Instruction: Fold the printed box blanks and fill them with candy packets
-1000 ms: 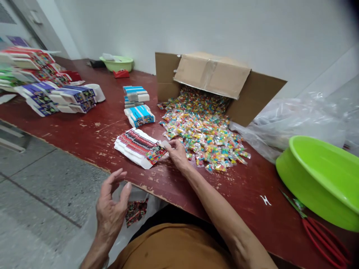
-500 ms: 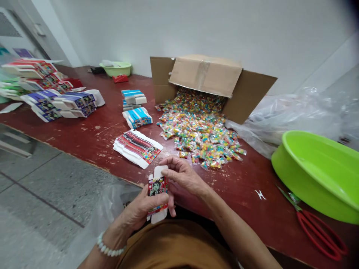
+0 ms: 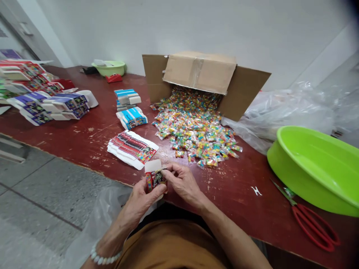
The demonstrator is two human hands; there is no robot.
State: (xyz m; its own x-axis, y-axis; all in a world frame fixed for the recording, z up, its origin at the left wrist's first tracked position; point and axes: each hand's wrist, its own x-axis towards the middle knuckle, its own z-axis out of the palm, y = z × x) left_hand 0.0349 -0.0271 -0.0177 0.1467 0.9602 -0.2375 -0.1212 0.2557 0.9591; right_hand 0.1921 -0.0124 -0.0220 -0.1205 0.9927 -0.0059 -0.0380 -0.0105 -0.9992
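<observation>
Between my two hands is a small red printed candy box (image 3: 156, 178), opened out into its box shape with a white flap standing up at its top. My left hand (image 3: 144, 196) grips its lower left part, thumb across the front. The fingers of my right hand (image 3: 182, 183) close on its right upper edge. Just beyond lies a fanned stack of flat red cartons (image 3: 131, 147) on the dark red table (image 3: 224, 201). To the right of that stack spreads a heap of small clear candy packets (image 3: 196, 134).
A tipped cardboard box (image 3: 200, 73) spills the packets. Blue-topped carton bundles (image 3: 131, 117) stand left of it, purple (image 3: 64, 104) and red ones (image 3: 25, 71) farther left. Red-handled scissors (image 3: 314, 226) lie by a green basin (image 3: 314, 168). Clear plastic sheeting (image 3: 294, 112) lies behind.
My right hand took a flat carton off the stack and brought it to my left hand. Both hands now hold it, squared open and tilted differently from half a second ago.
</observation>
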